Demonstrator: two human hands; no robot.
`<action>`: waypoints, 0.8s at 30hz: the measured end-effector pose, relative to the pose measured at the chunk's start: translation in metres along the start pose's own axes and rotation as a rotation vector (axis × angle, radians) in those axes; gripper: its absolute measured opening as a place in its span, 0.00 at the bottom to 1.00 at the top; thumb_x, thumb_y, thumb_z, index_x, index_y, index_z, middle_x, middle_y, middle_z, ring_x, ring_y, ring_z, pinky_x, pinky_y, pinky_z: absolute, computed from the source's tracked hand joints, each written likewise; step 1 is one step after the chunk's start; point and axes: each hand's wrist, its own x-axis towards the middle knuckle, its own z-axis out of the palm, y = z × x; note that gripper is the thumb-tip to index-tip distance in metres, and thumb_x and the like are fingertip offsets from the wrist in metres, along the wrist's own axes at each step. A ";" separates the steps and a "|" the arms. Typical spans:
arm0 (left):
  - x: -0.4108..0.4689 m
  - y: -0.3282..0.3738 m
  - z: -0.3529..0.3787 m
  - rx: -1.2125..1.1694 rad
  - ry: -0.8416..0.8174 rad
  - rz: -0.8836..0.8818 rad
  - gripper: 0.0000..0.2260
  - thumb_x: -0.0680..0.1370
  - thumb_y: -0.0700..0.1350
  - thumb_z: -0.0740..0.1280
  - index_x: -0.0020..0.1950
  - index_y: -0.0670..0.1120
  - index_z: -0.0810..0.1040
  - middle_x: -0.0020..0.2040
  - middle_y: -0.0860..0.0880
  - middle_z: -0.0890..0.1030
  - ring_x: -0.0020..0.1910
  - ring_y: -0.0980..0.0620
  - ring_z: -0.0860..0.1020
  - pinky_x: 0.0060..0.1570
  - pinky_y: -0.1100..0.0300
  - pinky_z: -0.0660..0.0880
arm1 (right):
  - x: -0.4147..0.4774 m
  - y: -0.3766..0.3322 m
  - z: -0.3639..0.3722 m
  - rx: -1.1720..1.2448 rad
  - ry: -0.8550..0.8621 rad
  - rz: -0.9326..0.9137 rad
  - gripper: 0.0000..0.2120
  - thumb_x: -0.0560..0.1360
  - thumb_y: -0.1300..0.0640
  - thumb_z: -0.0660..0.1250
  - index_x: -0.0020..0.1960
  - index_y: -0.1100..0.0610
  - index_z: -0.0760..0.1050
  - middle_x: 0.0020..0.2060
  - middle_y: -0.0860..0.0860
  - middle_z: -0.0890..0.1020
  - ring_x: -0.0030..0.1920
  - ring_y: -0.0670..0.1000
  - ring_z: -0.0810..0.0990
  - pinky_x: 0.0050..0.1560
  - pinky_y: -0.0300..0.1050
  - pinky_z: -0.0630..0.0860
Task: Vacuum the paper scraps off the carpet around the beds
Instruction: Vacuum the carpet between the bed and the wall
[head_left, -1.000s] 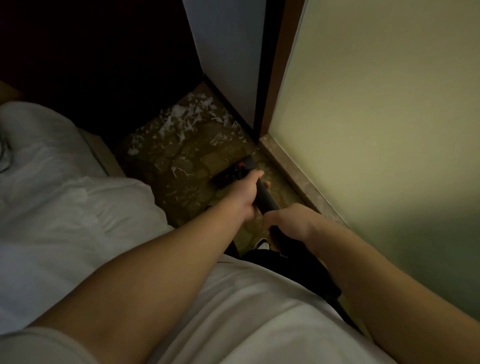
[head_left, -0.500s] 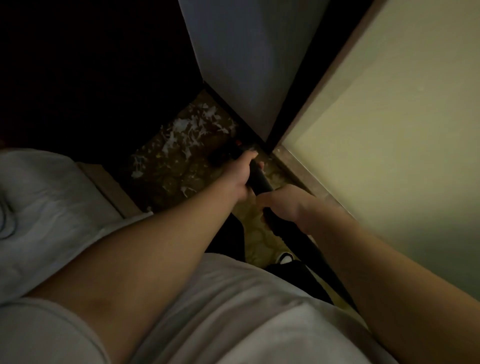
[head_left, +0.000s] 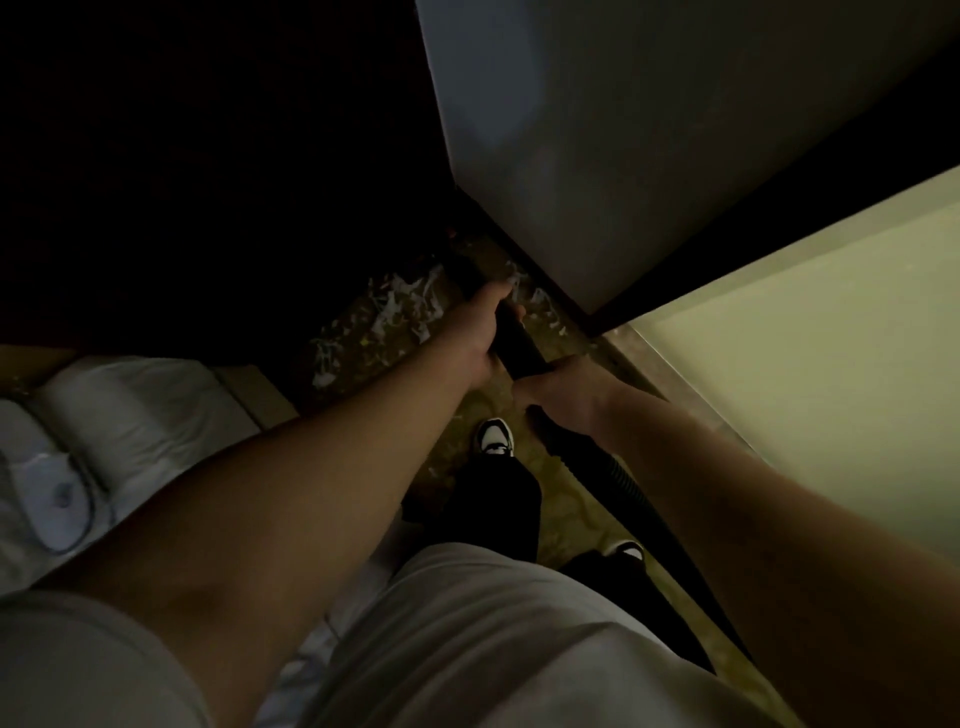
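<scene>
Between bed (head_left: 130, 415) and wall (head_left: 805, 338), left hand (head_left: 480, 332), right hand (head_left: 566, 395), fingers (head_left: 525, 387) clenched around vacuum wand (head_left: 519, 349).

A pale yellow-green wall (head_left: 831, 338) stood on the right, a stone-coloured skirting board (head_left: 644, 374) ran along its foot, a grey-white panel (head_left: 597, 130) rose beside a dark frame (head_left: 753, 244), one black-and-white trainer (head_left: 495, 439) showed below black trousers (head_left: 488, 509), a second trainer (head_left: 626, 551) nearer the wall.
</scene>
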 end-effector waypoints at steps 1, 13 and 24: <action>0.001 0.003 -0.002 0.007 0.004 0.004 0.09 0.81 0.49 0.67 0.45 0.45 0.76 0.41 0.48 0.78 0.41 0.51 0.78 0.55 0.52 0.77 | 0.003 -0.002 0.001 0.009 -0.004 0.002 0.06 0.74 0.60 0.70 0.40 0.61 0.80 0.27 0.51 0.81 0.22 0.49 0.78 0.25 0.37 0.73; -0.014 -0.027 -0.031 -0.017 0.059 -0.038 0.08 0.81 0.50 0.67 0.54 0.46 0.77 0.43 0.49 0.79 0.43 0.52 0.79 0.46 0.54 0.77 | 0.004 0.023 0.022 0.008 -0.124 0.005 0.09 0.74 0.58 0.72 0.48 0.65 0.82 0.37 0.57 0.86 0.34 0.54 0.85 0.43 0.51 0.86; -0.064 -0.120 -0.033 -0.181 0.166 -0.065 0.10 0.80 0.50 0.69 0.56 0.45 0.75 0.44 0.48 0.78 0.44 0.49 0.79 0.47 0.51 0.78 | -0.038 0.103 0.028 -0.067 -0.255 0.018 0.07 0.77 0.60 0.70 0.49 0.65 0.82 0.37 0.56 0.85 0.32 0.52 0.83 0.32 0.41 0.80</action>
